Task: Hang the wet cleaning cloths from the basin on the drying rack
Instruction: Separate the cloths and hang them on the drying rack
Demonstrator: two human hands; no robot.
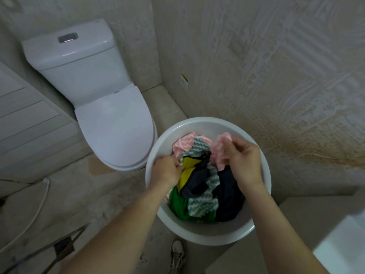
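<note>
A white round basin (262,171) sits low in front of me, filled with wet cleaning cloths. Among them are a pink zigzag cloth (220,150), a teal zigzag cloth (201,205), a yellow cloth (187,173), a green cloth (176,202) and a dark navy cloth (229,200). My right hand (245,161) pinches the pink zigzag cloth at the basin's far right and holds a bunch of it raised. My left hand (166,171) reaches into the left side, its fingers curled into the edge of the pile by the yellow cloth. No drying rack is in view.
A white toilet (110,119) with its lid down stands left of the basin, close to the rim. A tiled wall (276,66) rises behind. A white hose (39,210) lies on the floor at left, a floor drain (64,247) below it, my shoe (177,254) under the basin.
</note>
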